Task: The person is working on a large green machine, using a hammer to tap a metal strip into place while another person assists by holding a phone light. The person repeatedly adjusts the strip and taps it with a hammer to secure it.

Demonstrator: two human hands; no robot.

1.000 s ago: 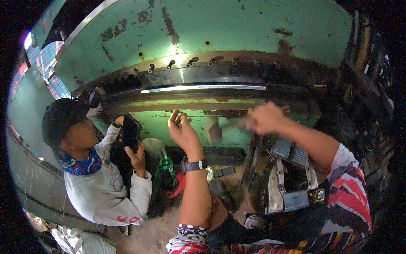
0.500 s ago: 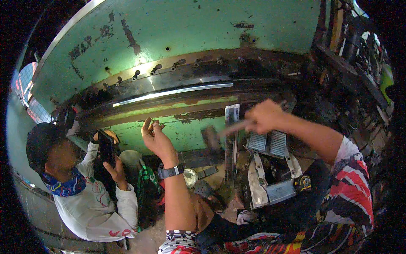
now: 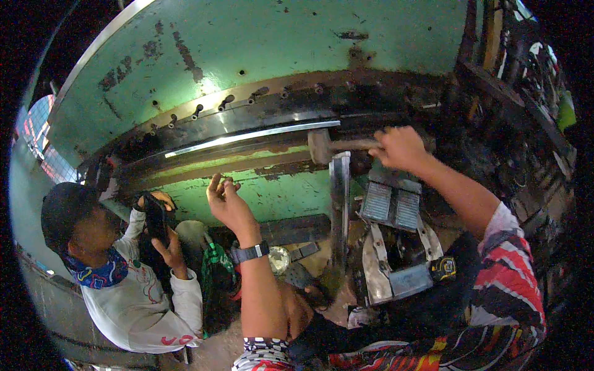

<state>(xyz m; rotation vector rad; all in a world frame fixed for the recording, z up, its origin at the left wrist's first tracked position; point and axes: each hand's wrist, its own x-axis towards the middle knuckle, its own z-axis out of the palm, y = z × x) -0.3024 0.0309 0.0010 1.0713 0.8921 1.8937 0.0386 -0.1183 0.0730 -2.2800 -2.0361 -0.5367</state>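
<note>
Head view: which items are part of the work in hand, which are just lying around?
In use:
- hammer, gripped by right hand
- bright steel strip on the green machine
- left hand, raised, empty

Lying about:
- tape measure
- ribbed foot pedal
- co-worker's dark phone

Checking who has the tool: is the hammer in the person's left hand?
No, the right hand grips the hammer by its handle, while the left hand is raised, empty, near the green machine.
</note>
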